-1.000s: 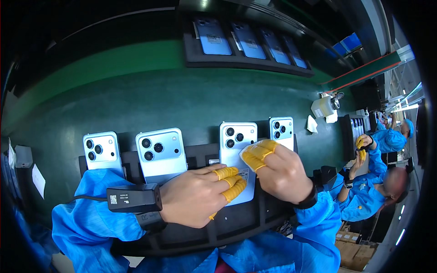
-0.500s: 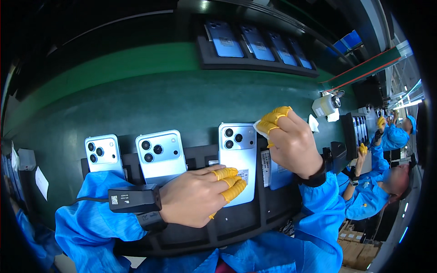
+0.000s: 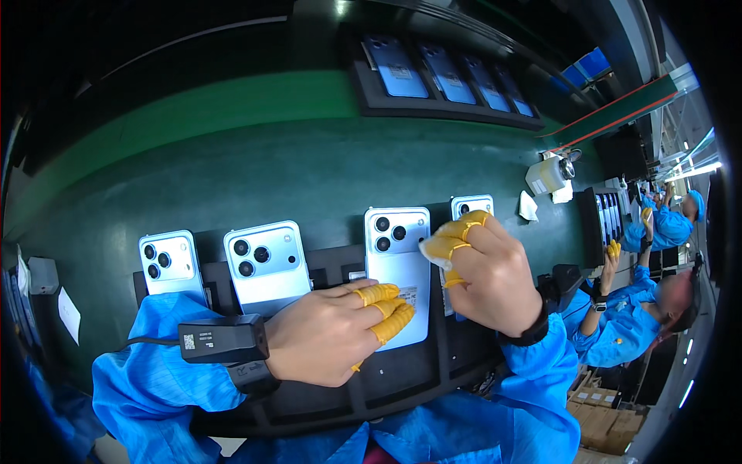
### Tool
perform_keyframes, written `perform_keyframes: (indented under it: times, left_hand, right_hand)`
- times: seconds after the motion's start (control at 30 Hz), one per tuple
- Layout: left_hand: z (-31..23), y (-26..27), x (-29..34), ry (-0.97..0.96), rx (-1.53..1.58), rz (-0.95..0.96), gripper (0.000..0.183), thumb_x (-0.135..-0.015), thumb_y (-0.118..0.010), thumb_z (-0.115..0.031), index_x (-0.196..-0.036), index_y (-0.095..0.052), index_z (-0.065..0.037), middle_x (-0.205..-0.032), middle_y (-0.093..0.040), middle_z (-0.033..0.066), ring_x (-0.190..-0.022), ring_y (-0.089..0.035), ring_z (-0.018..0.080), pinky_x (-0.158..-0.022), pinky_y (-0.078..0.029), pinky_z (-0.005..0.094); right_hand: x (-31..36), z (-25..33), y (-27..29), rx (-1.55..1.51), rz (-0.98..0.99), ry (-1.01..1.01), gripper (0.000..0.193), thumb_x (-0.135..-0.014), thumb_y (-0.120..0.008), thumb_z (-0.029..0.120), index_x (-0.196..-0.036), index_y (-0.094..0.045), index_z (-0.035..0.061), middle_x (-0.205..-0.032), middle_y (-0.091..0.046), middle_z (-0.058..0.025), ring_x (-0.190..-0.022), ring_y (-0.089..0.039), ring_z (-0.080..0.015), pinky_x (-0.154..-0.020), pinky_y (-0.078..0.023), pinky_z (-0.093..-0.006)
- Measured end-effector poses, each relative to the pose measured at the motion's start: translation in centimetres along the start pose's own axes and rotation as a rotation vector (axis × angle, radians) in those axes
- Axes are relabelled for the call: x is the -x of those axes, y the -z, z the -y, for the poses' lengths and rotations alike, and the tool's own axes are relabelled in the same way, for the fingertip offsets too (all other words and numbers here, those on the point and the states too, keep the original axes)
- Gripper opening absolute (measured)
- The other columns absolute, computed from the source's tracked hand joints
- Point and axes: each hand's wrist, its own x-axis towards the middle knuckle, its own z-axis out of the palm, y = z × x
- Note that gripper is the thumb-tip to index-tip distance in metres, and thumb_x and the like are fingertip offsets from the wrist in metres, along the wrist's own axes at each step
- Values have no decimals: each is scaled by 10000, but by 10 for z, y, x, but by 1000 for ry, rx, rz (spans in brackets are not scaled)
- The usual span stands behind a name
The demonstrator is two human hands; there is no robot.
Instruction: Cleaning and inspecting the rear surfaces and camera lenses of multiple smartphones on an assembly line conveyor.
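Four light blue phones lie back up in a black tray (image 3: pixel 332 261) before me. My left hand (image 3: pixel 321 336), in yellow finger cots, rests its outstretched fingers on the lower back of the third phone (image 3: pixel 398 271). Pinched in my right hand (image 3: pixel 498 278), also in yellow finger cots, is a white cloth (image 3: pixel 437 252) at that phone's right edge, beside the camera block. The rightmost phone (image 3: pixel 484 203) is mostly hidden behind my right hand. To the left are the first phone (image 3: pixel 171 271) and the second phone (image 3: pixel 267 286), their lower parts covered by my left arm.
Another black tray (image 3: pixel 456 113) with several blue phones stands on the green work surface (image 3: pixel 193 170) at the back. A capped white bottle (image 3: pixel 547 176) and a crumpled white wipe (image 3: pixel 528 207) are at right. Co-workers in blue (image 3: pixel 618 332) sit farther right, near another phone tray.
My right hand with the cloth has moved down and left, uncovering the rightmost phone's camera corner. My left hand stays on the third phone. The back tray appears farther right.
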Motion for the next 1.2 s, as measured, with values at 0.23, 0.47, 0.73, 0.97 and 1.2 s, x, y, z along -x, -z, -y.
perform_keyframes:
  times: [0.23,0.47,0.73,0.97,1.2]
  left_hand:
    - [1,6,3,13,-43,92,589,-696,-604,-113,-1279,-564,-37,-1149,-640,107,-1146,-589,219,-1044,-428,327]
    - [1,9,0,23,-62,127,601,-696,-610,-100,-1293,-559,-54,-1153,-646,98,-1143,-593,207,-1042,-432,320]
    - [1,10,4,9,-73,109,571,-705,-617,-101,-1274,-579,-53,-1146,-652,96,-1128,-606,207,-1009,-460,310]
    - [-1,12,0,23,-38,105,435,-699,-613,-99,-1121,-638,1,-1011,-649,120,-1062,-623,272,-936,-498,324]
    - [3,2,4,-8,-34,5,261,-662,-618,-98,-863,-711,39,-871,-649,129,-986,-641,314,-879,-528,336]
  right_hand:
    - [6,-11,-38,-29,-168,265,135,-562,-670,20,-691,-635,33,-721,-537,-82,-712,-571,-239,-635,-527,-340]
    - [0,-21,-10,-44,-236,163,181,-583,-646,-26,-757,-671,15,-731,-574,-85,-657,-570,-255,-598,-514,-331]
    - [0,-10,-34,57,-156,47,91,-646,-677,-2,-732,-647,-3,-720,-540,-115,-710,-574,-266,-613,-516,-340]
    - [18,5,-25,-136,-72,160,252,-574,-645,-24,-824,-679,-14,-863,-611,-118,-804,-618,-286,-702,-551,-348]
    - [17,-4,-27,23,-101,249,250,-596,-653,50,-839,-674,-3,-833,-581,-92,-818,-604,-268,-708,-548,-343]
